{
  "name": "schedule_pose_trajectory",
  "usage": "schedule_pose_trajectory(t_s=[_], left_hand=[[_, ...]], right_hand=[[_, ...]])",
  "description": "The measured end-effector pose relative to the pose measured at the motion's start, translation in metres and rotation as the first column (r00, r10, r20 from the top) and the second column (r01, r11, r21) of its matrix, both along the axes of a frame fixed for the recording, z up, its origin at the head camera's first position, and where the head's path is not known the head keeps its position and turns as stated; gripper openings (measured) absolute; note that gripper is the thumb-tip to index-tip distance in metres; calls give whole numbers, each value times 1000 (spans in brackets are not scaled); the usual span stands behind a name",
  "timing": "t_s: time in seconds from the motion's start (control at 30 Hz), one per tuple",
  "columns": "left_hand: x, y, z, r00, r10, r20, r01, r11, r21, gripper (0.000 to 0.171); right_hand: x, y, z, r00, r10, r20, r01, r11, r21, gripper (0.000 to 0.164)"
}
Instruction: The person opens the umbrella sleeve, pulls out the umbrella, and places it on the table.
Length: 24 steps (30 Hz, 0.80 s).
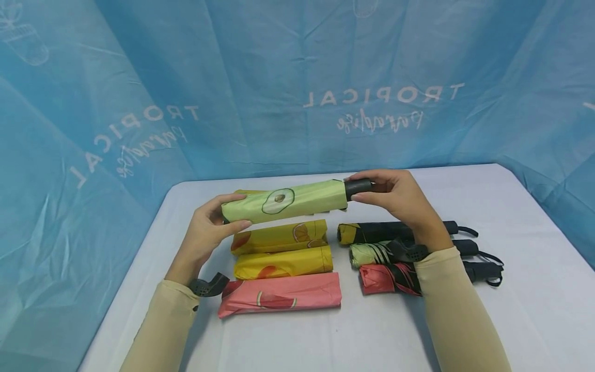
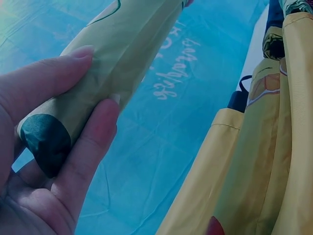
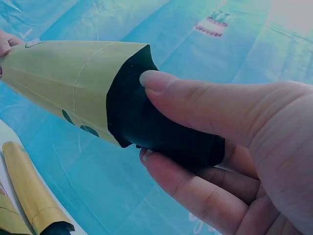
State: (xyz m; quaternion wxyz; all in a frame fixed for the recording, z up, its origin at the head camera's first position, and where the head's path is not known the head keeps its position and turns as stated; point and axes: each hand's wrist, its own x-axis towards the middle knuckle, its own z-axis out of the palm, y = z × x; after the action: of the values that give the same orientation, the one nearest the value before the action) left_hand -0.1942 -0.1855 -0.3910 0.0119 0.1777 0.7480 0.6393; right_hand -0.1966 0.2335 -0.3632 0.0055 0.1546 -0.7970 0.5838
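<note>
A folded umbrella in a pale green avocado-print sleeve (image 1: pixel 307 200) is held level above the far part of the table. My left hand (image 1: pixel 216 219) grips its left end, thumb and fingers on either side of the cloth, with a dark tip (image 2: pixel 46 142) showing between them. At the other end, the black handle (image 3: pixel 166 129) sticks out of the sleeve's mouth. My right hand (image 1: pixel 395 196) pinches that handle between thumb and fingers. Behind the held umbrella, a yellow sleeve (image 1: pixel 244 191) is mostly hidden.
Below lie an orange-print yellow sleeve (image 1: pixel 279 237), another yellow sleeve (image 1: pixel 283 262) and a pink watermelon-print sleeve (image 1: pixel 283 295). On the right lie black-and-yellow (image 1: pixel 348 233), green (image 1: pixel 367 254) and red (image 1: pixel 376 279) folded umbrellas, partly covered by my right arm. A blue printed curtain (image 1: pixel 279 103) hangs behind.
</note>
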Motion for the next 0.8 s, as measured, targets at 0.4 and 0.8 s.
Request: schedule_pose_trajectory(t_s=[0.4, 0.8], left_hand=[[-1, 0, -1, 1000, 10, -16, -10, 1000, 18, 58], [-2, -1, -2, 1000, 11, -6, -11, 1000, 17, 59]], right_hand=[[4, 3, 2, 999, -7, -45, 5, 998, -60, 41], [3, 8, 3, 999, -26, -37, 23, 998, -67, 41]])
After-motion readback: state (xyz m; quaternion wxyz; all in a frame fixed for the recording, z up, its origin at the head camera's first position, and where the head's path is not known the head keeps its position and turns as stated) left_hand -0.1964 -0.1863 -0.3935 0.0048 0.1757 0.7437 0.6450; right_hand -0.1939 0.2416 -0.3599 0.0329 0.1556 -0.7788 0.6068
